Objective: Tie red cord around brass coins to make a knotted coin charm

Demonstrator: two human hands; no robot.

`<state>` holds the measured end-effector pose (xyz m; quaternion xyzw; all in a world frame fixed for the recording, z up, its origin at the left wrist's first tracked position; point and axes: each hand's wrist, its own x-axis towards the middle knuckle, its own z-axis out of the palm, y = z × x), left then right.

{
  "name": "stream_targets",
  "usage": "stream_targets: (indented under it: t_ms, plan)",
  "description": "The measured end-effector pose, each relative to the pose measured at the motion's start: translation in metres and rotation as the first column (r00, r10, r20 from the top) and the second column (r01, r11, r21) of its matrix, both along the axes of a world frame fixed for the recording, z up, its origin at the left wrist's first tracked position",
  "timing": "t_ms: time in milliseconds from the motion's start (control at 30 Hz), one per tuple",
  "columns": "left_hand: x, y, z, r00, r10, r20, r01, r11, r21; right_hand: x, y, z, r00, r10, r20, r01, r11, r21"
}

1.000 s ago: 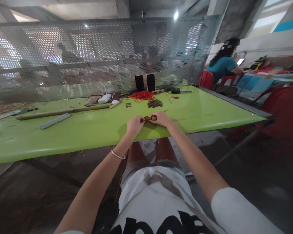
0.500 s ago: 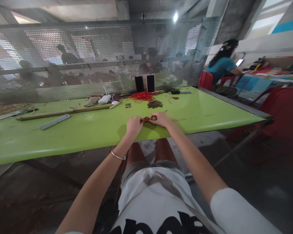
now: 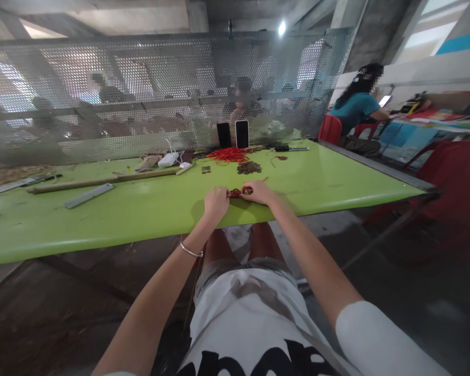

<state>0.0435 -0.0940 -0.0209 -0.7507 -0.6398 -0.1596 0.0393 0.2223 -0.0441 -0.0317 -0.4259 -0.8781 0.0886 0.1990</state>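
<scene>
Close to the front edge of the green table, my left hand and my right hand are both closed in a pinch. Between them stretches a red cord with what looks like a dark coin tied in it. A loose cord end pokes up past my right fingers. Just beyond lies a pile of dark bronze coins, with a smaller group of coins to its left. Behind the pile is a tangle of red cords. A corded coin rests farther right.
Two phones lean upright against a perforated metal screen. Leftward lie a bamboo stick, a flat metal bar and a white charger. A person in teal sits at right, past a red chair.
My left hand has shifted very slightly to the right, and the cord between my hands has turned a little. My right hand stays almost still.
</scene>
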Motion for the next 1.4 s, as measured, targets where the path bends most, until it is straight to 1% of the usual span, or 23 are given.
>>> stream_targets:
  t_ms: [233, 467, 600, 700, 800, 933, 1100, 1200, 1300, 1400]
  plan:
    - [0.004, -0.004, 0.003, 1.0, 0.003, -0.001, -0.003, 1.0, 0.018, 0.004, 0.003, -0.004, 0.999, 0.024, -0.041, -0.024, 1.0, 0.0]
    - [0.002, -0.008, 0.004, 0.998, -0.059, 0.034, 0.056, 0.995, 0.078, 0.005, 0.004, -0.003, 0.998, 0.036, -0.042, -0.033, 0.998, 0.062]
    - [0.002, -0.011, 0.004, 0.986, -0.156, 0.054, 0.149, 0.983, 0.11, 0.004, 0.003, -0.001, 0.997, 0.048, -0.062, -0.043, 0.995, 0.089]
    - [0.004, -0.012, 0.006, 0.965, -0.256, 0.063, 0.249, 0.962, 0.109, 0.002, 0.002, -0.002, 0.993, 0.074, -0.089, -0.064, 0.992, 0.113]
    - [0.004, -0.011, 0.007, 0.943, -0.325, 0.077, 0.316, 0.943, 0.103, 0.001, 0.002, -0.003, 0.989, 0.081, -0.126, -0.062, 0.987, 0.151]
    - [0.001, -0.007, 0.004, 0.923, -0.372, 0.099, 0.362, 0.926, 0.111, 0.001, 0.002, -0.005, 0.983, 0.052, -0.174, -0.018, 0.98, 0.196]
    - [0.001, -0.006, 0.001, 0.892, -0.434, 0.126, 0.42, 0.899, 0.12, 0.001, 0.003, -0.009, 0.975, 0.022, -0.222, 0.028, 0.975, 0.219]
    - [0.002, -0.005, 0.0, 0.871, -0.471, 0.137, 0.457, 0.881, 0.121, 0.0, -0.001, -0.008, 0.956, 0.006, -0.293, 0.069, 0.967, 0.246]
    - [0.002, -0.004, -0.002, 0.871, -0.471, 0.139, 0.457, 0.881, 0.125, 0.004, -0.016, 0.0, 0.908, 0.006, -0.418, 0.132, 0.945, 0.3]
    - [0.002, -0.002, -0.005, 0.878, -0.458, 0.139, 0.441, 0.887, 0.134, 0.019, -0.042, 0.015, 0.809, -0.006, -0.588, 0.253, 0.906, 0.338]
